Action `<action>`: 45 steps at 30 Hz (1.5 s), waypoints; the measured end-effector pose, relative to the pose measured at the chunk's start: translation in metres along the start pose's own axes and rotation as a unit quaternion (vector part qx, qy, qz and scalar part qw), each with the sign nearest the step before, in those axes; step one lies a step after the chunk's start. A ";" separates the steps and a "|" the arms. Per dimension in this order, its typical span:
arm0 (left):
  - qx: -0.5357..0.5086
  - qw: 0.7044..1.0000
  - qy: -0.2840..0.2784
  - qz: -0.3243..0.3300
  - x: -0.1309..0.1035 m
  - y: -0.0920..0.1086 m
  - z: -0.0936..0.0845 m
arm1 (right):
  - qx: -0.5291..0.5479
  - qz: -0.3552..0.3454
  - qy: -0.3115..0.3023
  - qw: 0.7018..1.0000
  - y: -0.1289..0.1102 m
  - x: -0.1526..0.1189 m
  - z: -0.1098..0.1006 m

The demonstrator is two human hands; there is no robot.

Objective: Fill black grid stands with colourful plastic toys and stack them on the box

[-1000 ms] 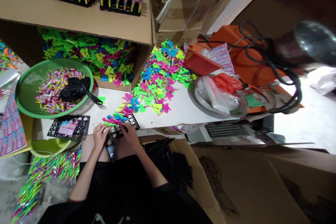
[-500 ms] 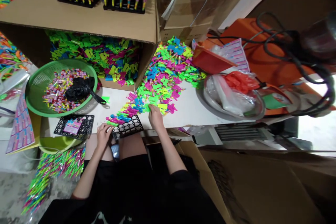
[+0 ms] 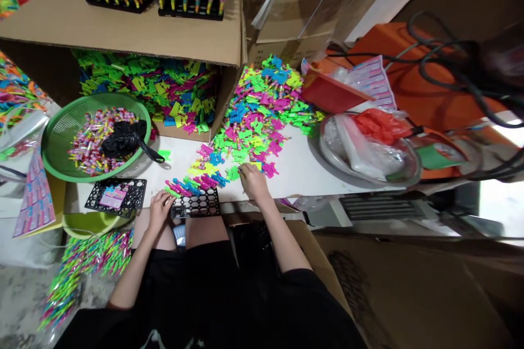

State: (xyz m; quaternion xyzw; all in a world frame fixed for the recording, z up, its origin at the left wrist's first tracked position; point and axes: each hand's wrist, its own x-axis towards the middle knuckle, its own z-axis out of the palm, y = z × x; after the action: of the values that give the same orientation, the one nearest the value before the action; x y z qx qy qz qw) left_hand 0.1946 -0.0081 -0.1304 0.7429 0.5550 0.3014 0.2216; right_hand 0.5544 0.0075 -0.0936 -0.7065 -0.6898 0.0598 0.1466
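A black perforated rack point(image 3: 196, 206) sits at the table's front edge, with a row of colourful plastic toys point(image 3: 196, 184) along its far side. My left hand point(image 3: 160, 208) is at the rack's left end, fingers bent together; what they grip, if anything, is too small to make out. To the right of the row, my right hand point(image 3: 252, 181) is closed at the near edge of a large toy pile point(image 3: 254, 125), touching a yellow piece point(image 3: 257, 165). A green piece point(image 3: 233, 173) lies just left of its fingertips.
A green basket point(image 3: 48, 144) of small wrapped items and a second black rack point(image 3: 137, 196) are at the left. Behind stands a cardboard box point(image 3: 123, 27) full of toys. A metal bowl point(image 3: 413, 172) with plastic bags is at the right.
My right hand has shifted right, away from the row. The row over the rack now reaches further right, and the rack lies straighter. My left hand has barely moved.
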 end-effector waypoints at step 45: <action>0.058 0.984 -0.050 0.163 0.029 0.126 -0.080 | 0.487 0.067 0.015 0.871 -0.120 -0.060 0.050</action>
State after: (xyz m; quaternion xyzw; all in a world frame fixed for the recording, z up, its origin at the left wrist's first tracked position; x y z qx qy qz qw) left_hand 0.2318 -0.0171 0.0170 0.8492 0.4311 0.2634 0.1537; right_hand 0.4223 -0.0451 -0.1132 -0.5914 -0.5218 0.3869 0.4779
